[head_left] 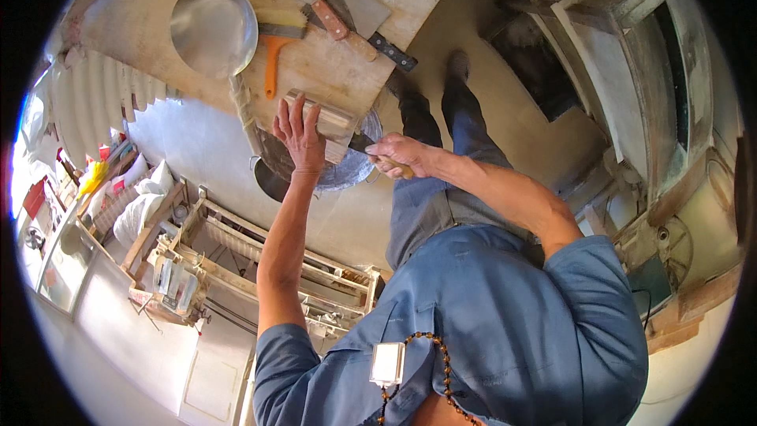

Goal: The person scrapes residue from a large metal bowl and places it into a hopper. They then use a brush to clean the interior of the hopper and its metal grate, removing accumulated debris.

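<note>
My left hand (300, 136) grips a shiny rectangular metal piece (331, 120) at the worktable's front edge, fingers laid over its left side. My right hand (402, 155) is closed on a wooden-handled tool (407, 170) with a dark blade (359, 143) reaching toward that piece. Beneath them a metal basin (355, 172) and a dark pot (270, 184) are partly hidden. A round metal dipper (213, 25) lies to the upper left, its wrapped handle (240, 102) hanging over the edge. An orange-handled scraper (273, 63) lies beside it.
The wooden worktable (138, 28) also bears several scrapers (331, 20) at the back. A wooden-framed structure (631, 71) stands at the right. At the lower left are a wooden rack (236, 233) and white bags (138, 213). My legs (465, 122) stand on the floor right of the table.
</note>
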Motion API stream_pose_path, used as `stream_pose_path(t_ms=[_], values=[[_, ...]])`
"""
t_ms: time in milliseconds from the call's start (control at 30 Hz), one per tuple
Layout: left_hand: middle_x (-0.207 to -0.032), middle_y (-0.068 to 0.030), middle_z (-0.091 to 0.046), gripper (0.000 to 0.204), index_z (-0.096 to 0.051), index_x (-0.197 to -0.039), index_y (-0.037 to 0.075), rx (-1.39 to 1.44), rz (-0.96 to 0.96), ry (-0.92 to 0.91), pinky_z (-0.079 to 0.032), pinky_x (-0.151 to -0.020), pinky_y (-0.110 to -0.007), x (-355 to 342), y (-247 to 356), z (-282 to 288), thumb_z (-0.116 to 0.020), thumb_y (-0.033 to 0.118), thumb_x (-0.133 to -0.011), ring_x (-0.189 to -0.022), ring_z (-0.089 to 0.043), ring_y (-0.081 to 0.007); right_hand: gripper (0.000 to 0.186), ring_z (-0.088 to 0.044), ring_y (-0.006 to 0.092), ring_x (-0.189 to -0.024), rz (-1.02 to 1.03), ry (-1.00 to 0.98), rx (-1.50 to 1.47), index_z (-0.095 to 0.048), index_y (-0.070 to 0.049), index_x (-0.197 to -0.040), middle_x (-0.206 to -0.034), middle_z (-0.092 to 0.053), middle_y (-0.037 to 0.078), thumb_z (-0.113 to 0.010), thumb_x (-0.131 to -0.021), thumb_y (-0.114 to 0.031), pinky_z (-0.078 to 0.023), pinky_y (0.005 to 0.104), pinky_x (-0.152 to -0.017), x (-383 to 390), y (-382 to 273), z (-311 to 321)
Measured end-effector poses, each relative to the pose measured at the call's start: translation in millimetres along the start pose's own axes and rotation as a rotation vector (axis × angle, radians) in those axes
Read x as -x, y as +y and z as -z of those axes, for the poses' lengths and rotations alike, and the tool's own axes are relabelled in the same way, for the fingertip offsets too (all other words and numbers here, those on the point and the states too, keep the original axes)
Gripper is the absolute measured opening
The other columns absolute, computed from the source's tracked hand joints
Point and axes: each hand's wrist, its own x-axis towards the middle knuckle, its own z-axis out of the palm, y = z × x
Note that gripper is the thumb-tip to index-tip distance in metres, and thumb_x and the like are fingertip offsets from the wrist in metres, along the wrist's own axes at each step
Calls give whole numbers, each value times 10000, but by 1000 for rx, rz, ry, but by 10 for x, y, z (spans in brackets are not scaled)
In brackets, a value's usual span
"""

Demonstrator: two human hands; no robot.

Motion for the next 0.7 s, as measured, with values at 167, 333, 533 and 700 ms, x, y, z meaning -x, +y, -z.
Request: stream_pose_path(t_ms=[167,333,533,700], values=[[-1639,-146,-390,787,-590,-1440,220,29,115,-193,-154,-1231,-668,-33,273,395,-777,55,-693,-1598,-230,-404,221,-658,310,-504,616,375,993,-614,2,-885,-602,-639,158,-644,-982,-195,-501,437,-444,-43,-24,92],[-1439,-150,-523,735,-628,-1411,188,-17,-82,-579,-227,-1209,-609,-476,414,697,-763,29,-706,-1462,-419,-353,173,-694,373,-577,778,343,1419,-594,-66,-878,-637,-666,167,-642,-976,-199,-524,488,-507,-61,-76,266],[-1260,-127,-586,523,-683,-1287,177,16,-239,-587,-294,-1180,-570,-699,368,593,-681,-17,-802,-1305,-543,-322,233,-704,374,-570,221,191,561,-642,-8,-887,-696,-681,236,-619,-989,-217,-503,463,-447,0,-6,-50],[-1318,-116,-583,523,-670,-1311,191,18,-212,-477,-264,-1219,-596,-557,347,593,-687,3,-824,-1388,-497,-329,171,-737,373,-653,671,431,1076,-665,-27,-929,-713,-678,254,-656,-952,-197,-553,481,-527,-13,-47,-5]])
